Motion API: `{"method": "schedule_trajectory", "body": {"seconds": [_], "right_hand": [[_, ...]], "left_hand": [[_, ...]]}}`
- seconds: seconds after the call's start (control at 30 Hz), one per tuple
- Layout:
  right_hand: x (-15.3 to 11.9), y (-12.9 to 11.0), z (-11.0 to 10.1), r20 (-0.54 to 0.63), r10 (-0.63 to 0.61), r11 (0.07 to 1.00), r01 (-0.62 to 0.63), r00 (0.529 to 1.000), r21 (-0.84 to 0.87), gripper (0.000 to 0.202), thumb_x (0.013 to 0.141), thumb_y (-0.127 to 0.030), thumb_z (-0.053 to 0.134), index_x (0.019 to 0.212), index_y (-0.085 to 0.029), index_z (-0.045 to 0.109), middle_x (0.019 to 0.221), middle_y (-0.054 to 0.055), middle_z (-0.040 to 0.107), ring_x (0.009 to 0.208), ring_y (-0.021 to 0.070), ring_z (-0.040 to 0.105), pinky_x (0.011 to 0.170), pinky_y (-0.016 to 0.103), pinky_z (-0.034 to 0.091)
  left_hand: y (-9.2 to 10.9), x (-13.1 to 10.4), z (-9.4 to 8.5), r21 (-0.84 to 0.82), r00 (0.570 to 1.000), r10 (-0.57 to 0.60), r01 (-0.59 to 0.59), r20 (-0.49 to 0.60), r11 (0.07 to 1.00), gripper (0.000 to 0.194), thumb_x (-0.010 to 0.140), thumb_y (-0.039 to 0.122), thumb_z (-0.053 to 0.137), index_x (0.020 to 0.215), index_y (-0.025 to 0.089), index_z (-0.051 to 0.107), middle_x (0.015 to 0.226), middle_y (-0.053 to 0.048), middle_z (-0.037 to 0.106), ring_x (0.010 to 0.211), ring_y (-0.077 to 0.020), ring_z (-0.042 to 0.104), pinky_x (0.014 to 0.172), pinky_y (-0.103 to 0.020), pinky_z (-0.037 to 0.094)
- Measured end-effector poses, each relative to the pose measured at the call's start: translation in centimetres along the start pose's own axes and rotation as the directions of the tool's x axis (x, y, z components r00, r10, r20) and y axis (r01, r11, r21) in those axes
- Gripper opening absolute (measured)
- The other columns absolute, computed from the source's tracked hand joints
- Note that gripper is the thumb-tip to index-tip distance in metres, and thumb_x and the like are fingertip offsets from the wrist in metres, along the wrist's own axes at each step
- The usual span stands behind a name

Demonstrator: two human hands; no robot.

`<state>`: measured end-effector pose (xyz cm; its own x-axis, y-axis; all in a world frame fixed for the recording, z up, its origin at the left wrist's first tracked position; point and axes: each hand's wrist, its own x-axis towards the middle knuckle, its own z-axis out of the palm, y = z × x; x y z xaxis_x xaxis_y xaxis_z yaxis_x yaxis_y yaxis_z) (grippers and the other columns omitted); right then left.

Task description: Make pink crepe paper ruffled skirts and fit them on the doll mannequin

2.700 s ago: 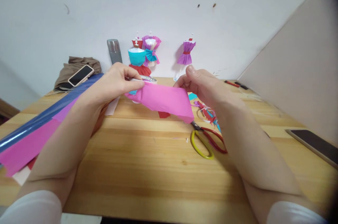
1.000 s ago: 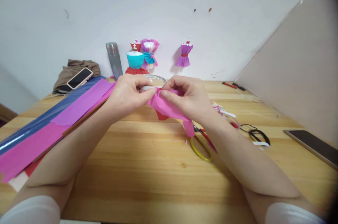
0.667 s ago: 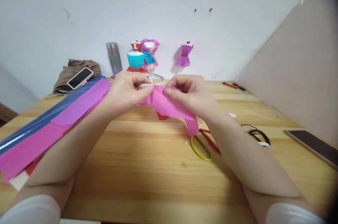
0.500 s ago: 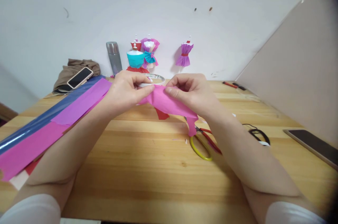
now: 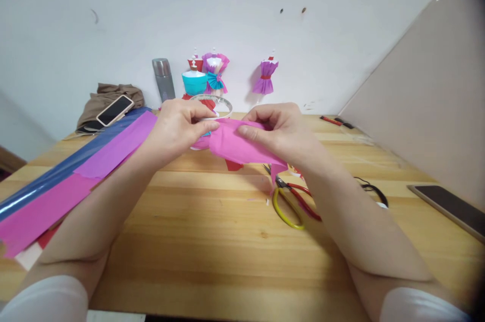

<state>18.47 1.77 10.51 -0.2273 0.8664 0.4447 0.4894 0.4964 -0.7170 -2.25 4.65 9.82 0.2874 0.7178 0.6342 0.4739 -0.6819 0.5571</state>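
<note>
Here are the fingers, just beyond the scissors [image 5: 281,183]: the left hand [image 5: 181,122] has thumb and forefinger closed in a pinch on one end of the pink strip [image 5: 246,144], and the right hand [image 5: 282,127] grips its upper edge, thumb in front, other fingers curled behind. The strip spans the small gap between the two thumbs, beyond and left of the scissors, its narrow tail dangling in front of the blades; whether it touches them, I can't tell. A pale ring [image 5: 230,105] sits by the left fingertips, farther off than the scissors; held or merely beside them is unclear. Now the room: the wooden tabletop [image 5: 212,241] runs wide to the left of the scissors and down to its near edge, with the wall [image 5: 242,24] rising well beyond them. Far to their right lies a phone [image 5: 450,208], cut off by the frame; far left, a blue roll [image 5: 132,121] carries long paper strips [image 5: 117,147] that slip behind the left forearm. The right forearm covers part of the red handle, and also a black cord [image 5: 379,191] to the right of the scissors; beyond them, the dress forms [image 5: 195,82] are partly blocked by the ring and hands.
</note>
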Motion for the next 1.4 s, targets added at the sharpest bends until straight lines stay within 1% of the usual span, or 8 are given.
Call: {"method": "schedule_trajectory", "body": {"seconds": [0.1,0.3,0.47,0.63,0.97,1.1,1.27,1.4], "right_hand": [[0.0,0.0,0.1,0.044,0.036,0.999,-0.036,0.998,0.004,0.011,0.073,-0.027,0.066,0.069,-0.016,0.066,0.059,-0.001,0.057,0.052,0.0123,0.05,0.046,0.025,0.032],[0.1,0.5,0.3,0.084,-0.051,0.999,0.052,0.995,-0.002,0.011,0.077,-0.025,0.064,0.073,-0.017,0.069,0.059,-0.002,0.057,0.053,0.0127,0.051,0.048,0.025,0.035],[-0.1,0.4,0.8,0.08,-0.12,0.992,0.117,0.99,0.043,0.016,0.08,-0.023,0.062,0.086,-0.019,0.076,0.079,0.002,0.072,0.071,0.0191,0.064,0.063,0.03,0.049],[-0.3,0.4,1.5,0.018,-0.174,0.985,0.173,0.985,0.025,0.018,0.08,-0.019,0.064,0.092,-0.025,0.077,0.097,0.004,0.077,0.09,0.0248,0.07,0.08,0.038,0.055],[-0.6,0.4,1.6,0.014,-0.198,0.98,0.198,0.98,-0.016,0.018,0.083,-0.019,0.061,0.089,-0.024,0.077,0.087,0.002,0.075,0.084,0.0236,0.07,0.078,0.037,0.055],[-0.6,0.3,1.6,0.028,-0.196,0.98,0.197,0.98,-0.03,0.019,0.084,-0.019,0.06,0.09,-0.024,0.077,0.088,0.002,0.076,0.084,0.0244,0.07,0.078,0.038,0.056],[-0.6,0.1,1.5,0.02,-0.189,0.982,0.189,0.982,-0.012,0.019,0.084,-0.021,0.062,0.094,-0.025,0.077,0.093,0.001,0.077,0.091,0.0263,0.071,0.081,0.04,0.057],[-0.6,-0.2,1.2,-0.012,-0.153,0.988,0.153,0.988,0.025,0.023,0.082,-0.019,0.064,0.1,-0.024,0.077,0.102,0.003,0.077,0.096,0.0269,0.071,0.085,0.041,0.057]], "left_hand": [[0.1,0.0,-0.1,0.047,0.999,0.029,-0.029,0.015,0.998,0.012,0.078,0.027,0.07,0.078,0.016,0.074,0.074,-0.003,0.071,0.071,-0.0172,0.065,0.067,-0.029,0.053],[2.0,-0.2,-1.3,0.15,0.986,0.028,-0.052,0.162,0.987,0.021,0.085,0.017,0.055,0.087,0.018,0.076,0.062,0.0,0.066,0.057,-0.0134,0.057,0.056,-0.026,0.044],[1.9,-0.3,-1.0,0.211,0.989,0.046,-0.076,0.141,0.975,0.02,0.086,0.02,0.056,0.085,0.018,0.075,0.064,0.0,0.068,0.057,-0.0125,0.057,0.057,-0.024,0.043],[1.6,-0.4,-0.3,0.316,0.989,0.086,-0.119,0.117,0.941,0.022,0.089,0.021,0.055,0.084,0.015,0.075,0.07,-0.004,0.071,0.061,-0.014,0.06,0.061,-0.027,0.044],[2.6,-0.7,-0.1,0.568,0.981,0.123,-0.186,0.147,0.802,0.025,0.092,0.019,0.05,0.087,0.016,0.075,0.077,-0.005,0.071,0.07,-0.0169,0.063,0.065,-0.028,0.042],[2.7,-0.9,0.1,0.702,0.98,0.093,-0.19,0.174,0.686,0.03,0.094,0.017,0.043,0.092,0.016,0.073,0.078,-0.007,0.068,0.071,-0.0199,0.063,0.061,-0.03,0.04],[2.4,-1.1,0.3,0.809,0.976,0.131,-0.217,0.174,0.546,0.029,0.095,0.019,0.041,0.097,0.015,0.069,0.083,-0.009,0.066,0.067,-0.0204,0.062,0.052,-0.03,0.033],[2.5,-1.0,0.2,0.797,0.974,0.178,-0.217,0.139,0.563,0.029,0.097,0.028,0.042,0.105,0.017,0.068,0.085,-0.01,0.067,0.067,-0.0202,0.061,0.051,-0.029,0.033]]}}
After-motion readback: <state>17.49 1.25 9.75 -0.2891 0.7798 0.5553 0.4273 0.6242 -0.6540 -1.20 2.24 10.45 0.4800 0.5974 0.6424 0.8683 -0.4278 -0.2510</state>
